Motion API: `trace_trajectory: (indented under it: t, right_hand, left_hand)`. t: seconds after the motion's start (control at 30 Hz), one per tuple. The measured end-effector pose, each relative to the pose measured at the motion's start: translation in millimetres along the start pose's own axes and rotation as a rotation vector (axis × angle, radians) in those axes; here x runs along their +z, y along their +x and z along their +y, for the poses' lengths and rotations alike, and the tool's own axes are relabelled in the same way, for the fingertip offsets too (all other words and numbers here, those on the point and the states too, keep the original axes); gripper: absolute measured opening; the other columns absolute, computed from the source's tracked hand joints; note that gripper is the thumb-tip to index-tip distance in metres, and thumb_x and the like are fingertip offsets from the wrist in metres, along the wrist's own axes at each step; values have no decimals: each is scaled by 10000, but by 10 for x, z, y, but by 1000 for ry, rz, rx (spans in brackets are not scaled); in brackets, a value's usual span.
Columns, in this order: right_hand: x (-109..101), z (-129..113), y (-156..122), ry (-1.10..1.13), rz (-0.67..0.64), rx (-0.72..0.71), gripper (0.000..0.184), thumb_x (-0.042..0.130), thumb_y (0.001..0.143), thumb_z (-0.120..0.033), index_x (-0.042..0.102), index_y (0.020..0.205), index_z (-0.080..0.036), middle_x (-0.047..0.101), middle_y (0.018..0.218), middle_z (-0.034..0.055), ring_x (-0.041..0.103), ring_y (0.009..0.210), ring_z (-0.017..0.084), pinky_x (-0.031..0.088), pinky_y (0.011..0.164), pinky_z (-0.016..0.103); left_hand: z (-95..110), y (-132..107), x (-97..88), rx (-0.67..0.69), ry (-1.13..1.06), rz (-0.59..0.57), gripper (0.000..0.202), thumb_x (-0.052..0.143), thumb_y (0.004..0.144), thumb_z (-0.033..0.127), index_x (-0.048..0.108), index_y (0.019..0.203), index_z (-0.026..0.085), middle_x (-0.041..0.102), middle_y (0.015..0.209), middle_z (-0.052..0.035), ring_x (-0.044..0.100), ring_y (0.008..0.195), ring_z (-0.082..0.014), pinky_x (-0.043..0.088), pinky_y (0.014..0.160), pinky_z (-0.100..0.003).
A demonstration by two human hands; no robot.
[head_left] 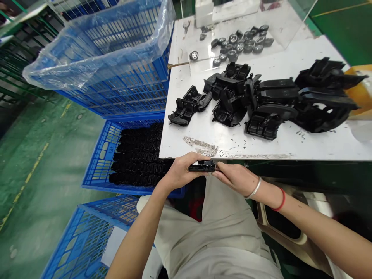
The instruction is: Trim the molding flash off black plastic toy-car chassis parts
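Note:
My left hand (182, 171) and my right hand (235, 178) together grip a small black plastic part (202, 167) just below the front edge of the white table (221, 143), above my lap. Both hands have their fingers closed on it, left on its left end, right on its right end. A pile of black moulded plastic shells (261, 99) lies across the table beyond my hands. One separate black shell (188, 105) sits at the pile's left. Small toy wheels (241, 42) are heaped at the far side.
A blue crate (99, 155) filled with black parts stands on the floor left of the table. Above it is a stack of blue crates (122, 77) lined with a clear bag. Another blue crate (87, 240) stands near my left knee. Black plastic shavings litter the table's front.

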State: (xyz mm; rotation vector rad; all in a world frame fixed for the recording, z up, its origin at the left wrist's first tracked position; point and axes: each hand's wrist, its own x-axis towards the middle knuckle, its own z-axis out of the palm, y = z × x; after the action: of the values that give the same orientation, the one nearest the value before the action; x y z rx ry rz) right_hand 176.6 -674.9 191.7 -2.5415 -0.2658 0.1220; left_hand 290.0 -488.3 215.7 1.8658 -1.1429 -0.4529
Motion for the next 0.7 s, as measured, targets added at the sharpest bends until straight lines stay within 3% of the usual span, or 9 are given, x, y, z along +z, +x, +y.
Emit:
trace_trajectory:
  t: [0.1,0.27,0.4,0.57,0.7]
  right_hand:
    - [-34,9,-47,198,-10,-41,266,265,983,-363,395,797,-225,470,600,-41,446,493,117,336,500,235]
    - [-37,-18,-106,98,70,-49,265,253,989,-353,401,811,-222,492,656,-15,487,529,133,338,488,241]
    - [-51,-34,-137,112,77,-53,285,241,1000,-354,394,800,-220,443,576,-51,456,466,110,332,464,219]
    - [-23,-40,-208,-228,165,-55,357,197,1000,-345,449,791,-204,520,632,-1,425,457,113,207,408,247]
    - [11,-56,-247,-409,204,-69,305,272,972,-252,479,754,-204,476,598,-10,302,420,106,119,400,270]
  left_hand:
    - [2,-14,1,5,2,7,392,749,724,223,637,1097,175,698,1018,-69,659,939,-182,509,863,-295]
    - [6,-19,-1,1,8,-3,391,745,728,216,638,1102,177,697,1026,-67,659,949,-184,508,866,-295]
    - [-4,-17,-7,4,5,-11,397,746,727,225,634,1106,178,694,1028,-64,655,953,-179,506,866,-291]
    - [-19,-13,-8,24,18,-8,395,744,731,225,630,1104,163,693,1021,-63,651,949,-169,502,866,-276]
    - [-15,-13,-2,17,15,-4,391,742,732,228,631,1103,175,693,1021,-60,650,950,-172,506,866,-287]
